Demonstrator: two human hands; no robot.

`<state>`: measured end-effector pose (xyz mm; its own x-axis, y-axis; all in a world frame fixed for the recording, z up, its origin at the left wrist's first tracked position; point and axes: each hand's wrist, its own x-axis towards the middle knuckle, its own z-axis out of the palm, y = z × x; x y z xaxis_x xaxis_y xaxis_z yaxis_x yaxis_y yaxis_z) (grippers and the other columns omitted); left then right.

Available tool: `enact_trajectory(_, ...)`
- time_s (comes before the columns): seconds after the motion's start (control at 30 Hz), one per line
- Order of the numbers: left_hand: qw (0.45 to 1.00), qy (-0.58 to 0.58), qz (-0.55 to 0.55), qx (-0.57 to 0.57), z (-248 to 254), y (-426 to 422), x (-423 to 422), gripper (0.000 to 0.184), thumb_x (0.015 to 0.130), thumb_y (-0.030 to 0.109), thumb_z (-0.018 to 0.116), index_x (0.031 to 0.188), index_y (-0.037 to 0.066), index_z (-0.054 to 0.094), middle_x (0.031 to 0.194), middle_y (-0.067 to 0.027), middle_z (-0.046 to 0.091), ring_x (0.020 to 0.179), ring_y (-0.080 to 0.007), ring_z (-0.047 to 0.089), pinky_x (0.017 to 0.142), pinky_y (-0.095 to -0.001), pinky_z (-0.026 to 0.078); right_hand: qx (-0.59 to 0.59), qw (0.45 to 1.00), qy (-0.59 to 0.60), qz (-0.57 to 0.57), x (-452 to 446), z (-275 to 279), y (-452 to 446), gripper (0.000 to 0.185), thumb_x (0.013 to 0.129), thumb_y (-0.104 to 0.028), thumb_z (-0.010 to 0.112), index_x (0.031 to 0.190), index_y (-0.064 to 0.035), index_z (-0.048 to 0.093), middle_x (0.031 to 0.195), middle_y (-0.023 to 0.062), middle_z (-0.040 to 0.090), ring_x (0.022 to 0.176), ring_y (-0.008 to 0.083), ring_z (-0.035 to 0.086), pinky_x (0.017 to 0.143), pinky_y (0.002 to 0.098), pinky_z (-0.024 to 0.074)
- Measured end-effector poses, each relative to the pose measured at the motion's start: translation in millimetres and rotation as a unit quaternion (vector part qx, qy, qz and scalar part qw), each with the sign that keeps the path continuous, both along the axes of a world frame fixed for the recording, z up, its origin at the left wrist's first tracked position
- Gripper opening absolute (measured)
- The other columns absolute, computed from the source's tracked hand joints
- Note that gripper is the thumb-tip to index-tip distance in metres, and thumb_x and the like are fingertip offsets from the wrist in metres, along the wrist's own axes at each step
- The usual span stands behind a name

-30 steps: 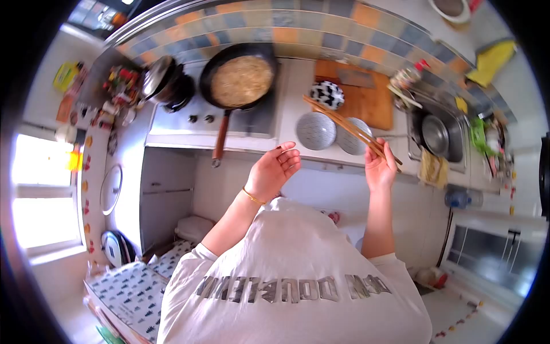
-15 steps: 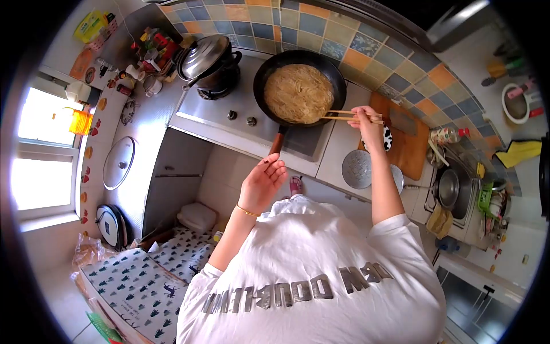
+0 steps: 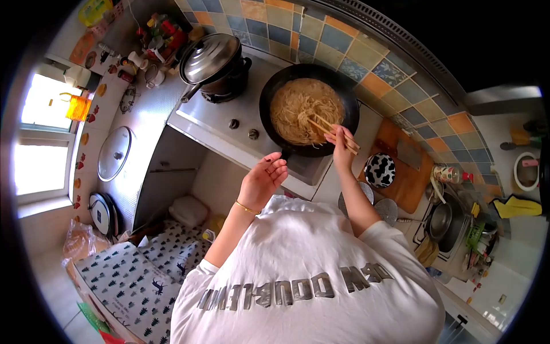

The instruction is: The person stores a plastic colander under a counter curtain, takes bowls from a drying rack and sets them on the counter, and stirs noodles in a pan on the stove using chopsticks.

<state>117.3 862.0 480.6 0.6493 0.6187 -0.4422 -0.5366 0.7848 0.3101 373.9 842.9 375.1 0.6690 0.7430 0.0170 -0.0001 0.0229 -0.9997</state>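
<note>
My right hand [image 3: 342, 143] is closed around wooden chopsticks [image 3: 321, 124], whose tips reach into the noodles [image 3: 301, 117]. The pale brown noodles lie in a dark wok [image 3: 350, 102] on the stove, and strands bunch up around the tips. My left hand [image 3: 264, 179] is by the wok's handle, palm partly turned up, fingers loosely curled and apart, with nothing visible in it. Most of the handle is hidden behind that hand. Right of my right hand stands a black-and-white spotted bowl [image 3: 379, 169].
A lidded pot [image 3: 212, 60] stands on the other burner of the stove [image 3: 220, 117]. To the right are a cutting board [image 3: 409, 189], a cleaver blade [image 3: 408, 156], partly covered grey bowls [image 3: 386, 211] and a sink area holding a small pan [image 3: 440, 221]. Bottles [image 3: 163, 28] crowd the back left corner.
My right hand has moved left over the wok, and the chopsticks now reach into the middle of the noodles, bunching them. The view has shifted slightly. My left hand stays near the handle.
</note>
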Motion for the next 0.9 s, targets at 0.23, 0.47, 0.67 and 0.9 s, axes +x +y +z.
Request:
enact_trajectory(0.23,1.0,0.004,0.01,-0.01,1,6,-7,0.028,0.097,0.016,0.041,0.12,0.002,0.048,0.108,-0.0092,0.057,0.102,-0.02,0.055,0.095,-0.0325,0.045,0.051,0.994,0.1,-0.017,7,12,62,0.039,0.099,-0.028,0.048,0.113,0.0065,0.058,0.107,0.0178,0.063,0.088,0.0232,0.067,0.076,0.0318,0.0563)
enact_trajectory(0.47,1.0,-0.002,-0.021,-0.005,11,18,-22,0.027,0.096,0.014,0.041,0.119,0.002,0.048,0.108,-0.0091,0.057,0.102,-0.0194,0.055,0.095,-0.032,0.045,0.065,0.996,0.064,0.001,6,33,73,0.034,0.099,-0.025,0.048,0.116,0.0034,0.056,0.104,0.0151,0.06,0.09,0.0239,0.065,0.081,0.0319,0.0537)
enact_trajectory(0.67,0.999,-0.001,-0.043,-0.003,20,20,-33,0.026,0.093,0.009,0.04,0.118,0.003,0.047,0.107,-0.0088,0.057,0.1,-0.0184,0.056,0.094,-0.031,0.045,0.025,1.0,-0.002,0.014,-30,3,70,0.029,0.1,-0.02,0.043,0.115,0.0017,0.057,0.104,0.0151,0.061,0.087,0.0221,0.068,0.075,0.031,0.0546)
enact_trajectory(0.9,0.996,0.0,-0.085,-0.009,18,19,-44,0.027,0.091,0.008,0.041,0.118,0.004,0.047,0.106,-0.0082,0.057,0.099,-0.018,0.056,0.093,-0.0307,0.045,-0.034,0.999,-0.03,0.027,-56,16,20,0.027,0.1,-0.018,0.045,0.114,0.0007,0.058,0.098,0.013,0.062,0.084,0.0224,0.069,0.072,0.028,0.0545)
